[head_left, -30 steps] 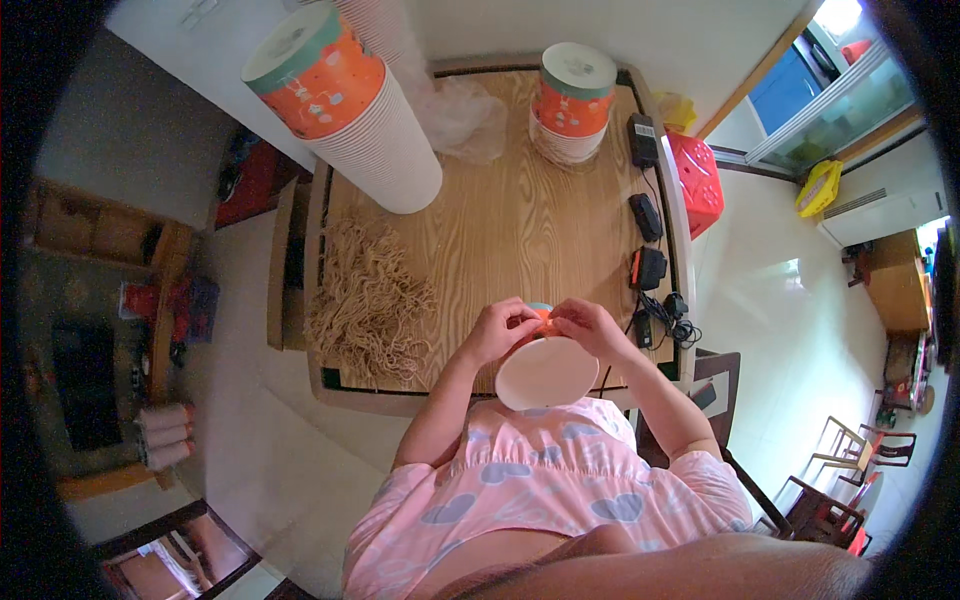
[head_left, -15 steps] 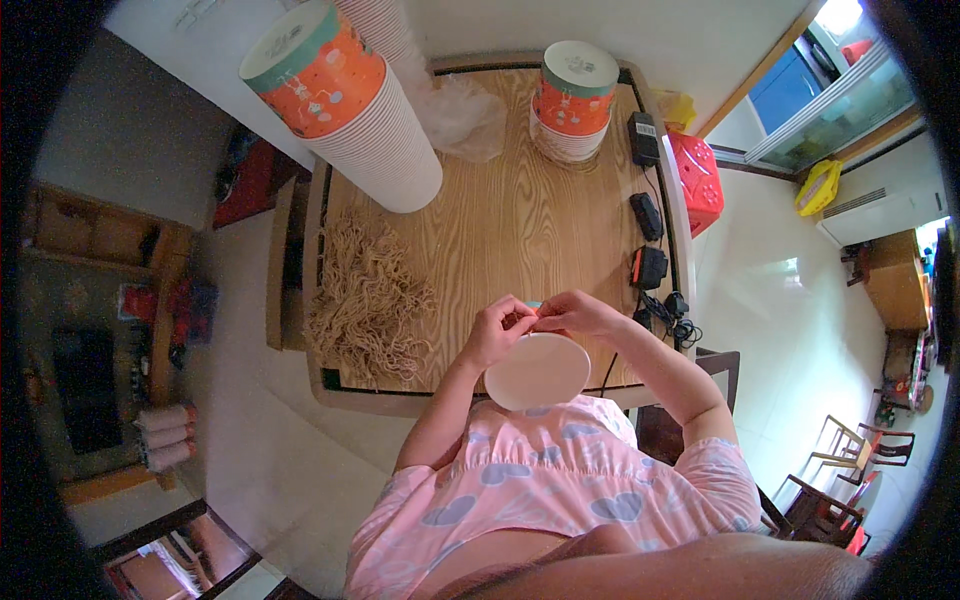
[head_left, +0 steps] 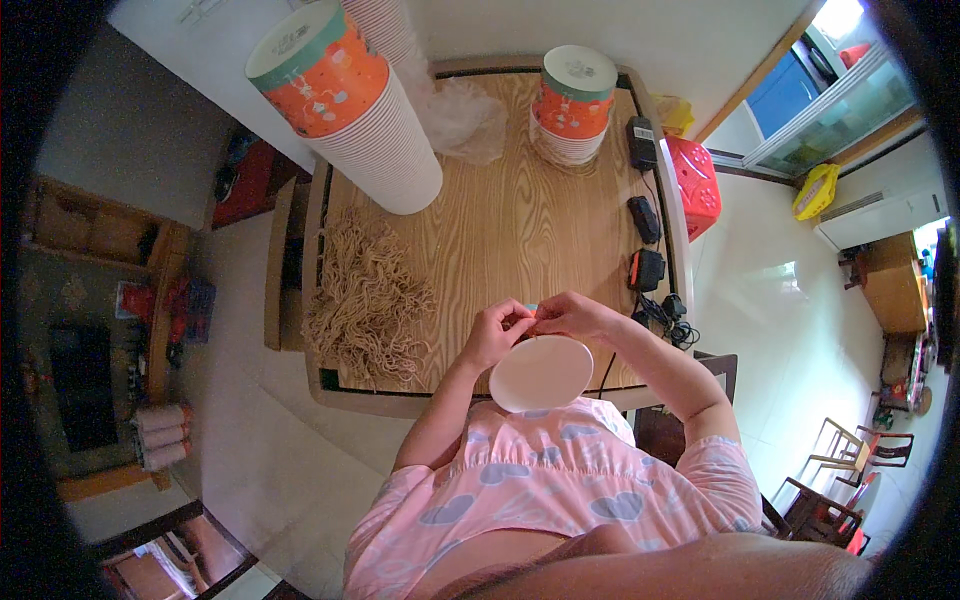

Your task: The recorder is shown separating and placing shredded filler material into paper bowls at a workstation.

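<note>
Close to my body, over the near table edge, a paper bucket is tilted so that its white round mouth faces me. Bits of orange and teal show behind my fingers, on its far side. My left hand is closed, its fingertips pinching at the upper rim. Beside it, nearly touching, my right hand pinches at the same spot. Whether a thin cord is also between the fingertips is hidden. A loose heap of tan cords lies on the table to the left of my hands.
A tall leaning stack of upside-down paper buckets stands at the far left, a shorter stack at the back. Crumpled clear plastic lies between them. Black adapters and cables line the right table edge. A red stool stands beyond.
The bucket's mouth has shifted very slightly to the right. Both hands stay pinched at its rim with only small finger movement.
</note>
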Action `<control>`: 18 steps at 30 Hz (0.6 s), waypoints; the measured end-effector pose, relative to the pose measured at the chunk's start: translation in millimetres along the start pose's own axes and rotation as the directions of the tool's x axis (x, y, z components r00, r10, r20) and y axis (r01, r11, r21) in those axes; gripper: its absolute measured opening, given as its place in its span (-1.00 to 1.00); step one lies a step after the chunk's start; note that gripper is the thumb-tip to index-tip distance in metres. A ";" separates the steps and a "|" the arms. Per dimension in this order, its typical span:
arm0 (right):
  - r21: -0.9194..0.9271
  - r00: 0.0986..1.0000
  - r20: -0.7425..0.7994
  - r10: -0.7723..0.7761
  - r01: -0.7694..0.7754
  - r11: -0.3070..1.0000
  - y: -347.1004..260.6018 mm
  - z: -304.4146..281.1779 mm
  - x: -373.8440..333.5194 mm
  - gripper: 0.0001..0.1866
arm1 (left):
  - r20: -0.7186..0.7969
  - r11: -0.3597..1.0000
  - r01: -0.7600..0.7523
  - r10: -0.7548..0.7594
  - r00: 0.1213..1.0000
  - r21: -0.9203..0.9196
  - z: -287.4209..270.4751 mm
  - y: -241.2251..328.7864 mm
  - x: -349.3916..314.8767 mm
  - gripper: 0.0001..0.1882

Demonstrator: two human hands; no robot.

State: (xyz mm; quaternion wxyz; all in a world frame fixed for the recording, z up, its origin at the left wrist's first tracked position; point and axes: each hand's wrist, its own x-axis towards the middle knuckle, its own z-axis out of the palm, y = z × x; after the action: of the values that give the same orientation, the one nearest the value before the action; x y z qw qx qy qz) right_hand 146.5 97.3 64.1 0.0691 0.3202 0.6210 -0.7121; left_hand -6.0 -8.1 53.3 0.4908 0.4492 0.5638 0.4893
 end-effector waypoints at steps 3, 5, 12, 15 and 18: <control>-0.108 0.997 0.073 0.019 -0.011 0.994 -6.3 -5.2 1.0 -0.83 | -0.020 0.990 -0.065 0.068 0.997 0.124 1.5 2.4 -0.4 -0.93; -0.300 0.995 0.096 -0.025 0.052 0.953 -7.1 -8.7 2.1 -0.80 | -0.027 0.965 -0.107 0.117 0.993 0.239 3.1 5.9 -0.5 -0.93; -0.223 0.969 -0.058 -0.241 0.223 0.949 -20.2 3.9 -27.1 -0.74 | -0.022 0.958 -0.085 0.094 0.995 0.274 -2.5 0.9 -4.7 -0.92; -0.670 0.799 -0.033 -0.601 0.429 0.607 -28.4 17.0 -45.3 -0.71 | 0.005 0.980 -0.040 0.040 0.999 0.196 -2.9 -0.2 -6.5 -0.91; -0.820 0.765 -0.079 -0.639 0.315 0.479 -21.5 28.7 -46.9 -0.74 | 0.019 0.984 -0.022 0.019 1.000 0.179 -2.1 0.8 -5.6 -0.90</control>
State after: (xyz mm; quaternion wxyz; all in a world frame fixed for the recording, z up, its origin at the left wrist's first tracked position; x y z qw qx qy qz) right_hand 162.0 61.3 108.3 -0.1274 0.1986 0.9268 -0.2921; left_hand -7.5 -13.7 54.8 0.4482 0.5015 0.5966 0.4379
